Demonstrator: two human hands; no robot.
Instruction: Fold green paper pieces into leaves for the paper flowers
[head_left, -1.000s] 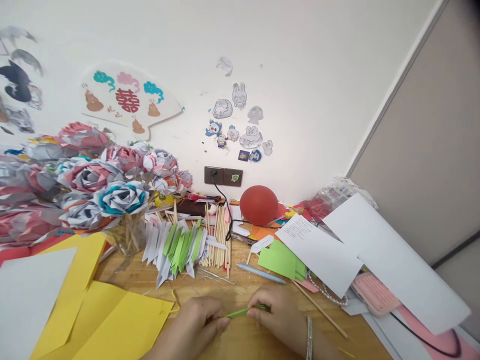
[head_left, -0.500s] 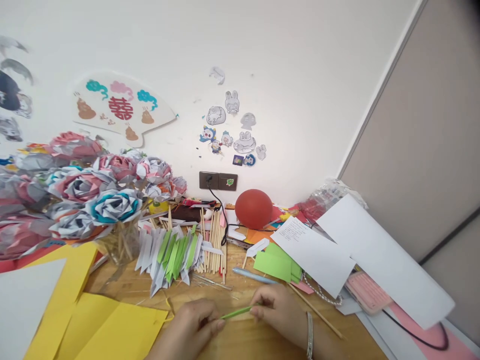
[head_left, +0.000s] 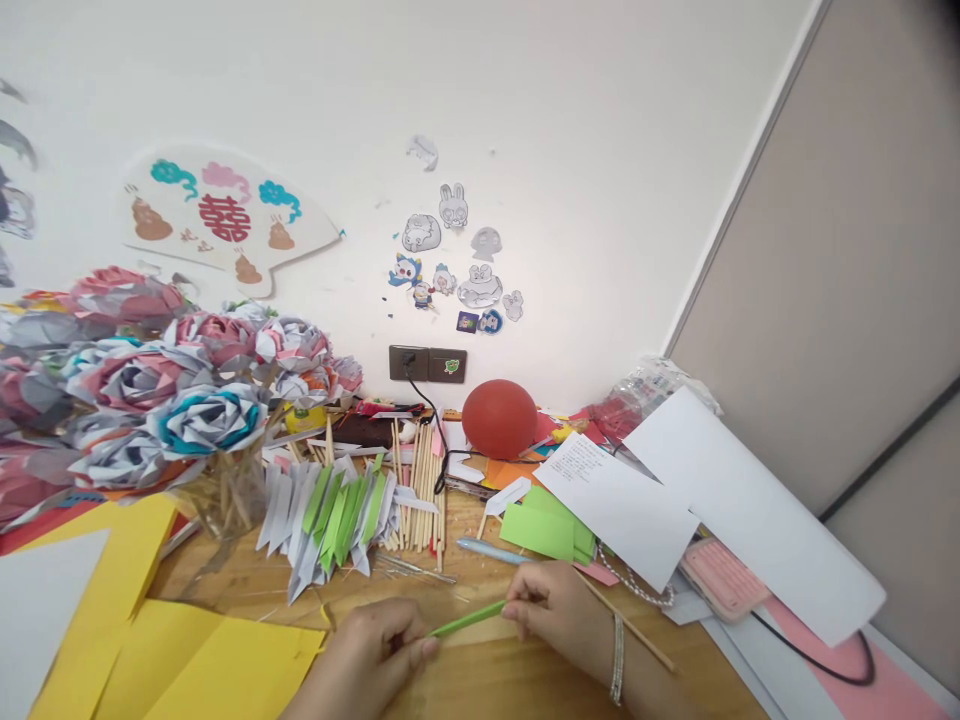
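A thin green paper strip (head_left: 466, 620), rolled or folded narrow, is stretched between both hands low over the wooden table (head_left: 480, 680). My left hand (head_left: 375, 655) pinches its left end with the fingers closed. My right hand (head_left: 555, 615), with a beaded bracelet on the wrist, pinches the right end. A blue pen (head_left: 491, 551) lies just beyond my right hand. Behind the hands a row of folded white and green paper leaves (head_left: 330, 510) sits next to a bundle of wooden sticks (head_left: 421, 480).
Yellow paper sheets (head_left: 187, 665) lie at the left. A bunch of paper roses (head_left: 165, 385) stands in a clear vase at the far left. White sheets (head_left: 675, 500), green squares (head_left: 544, 527), a red balloon (head_left: 499, 418) and a pink phone (head_left: 724, 580) sit to the right.
The view has swung slightly right, so the table items sit further left in the frame. Both hands keep their pinch on the green strip, which now tilts up more toward the right.
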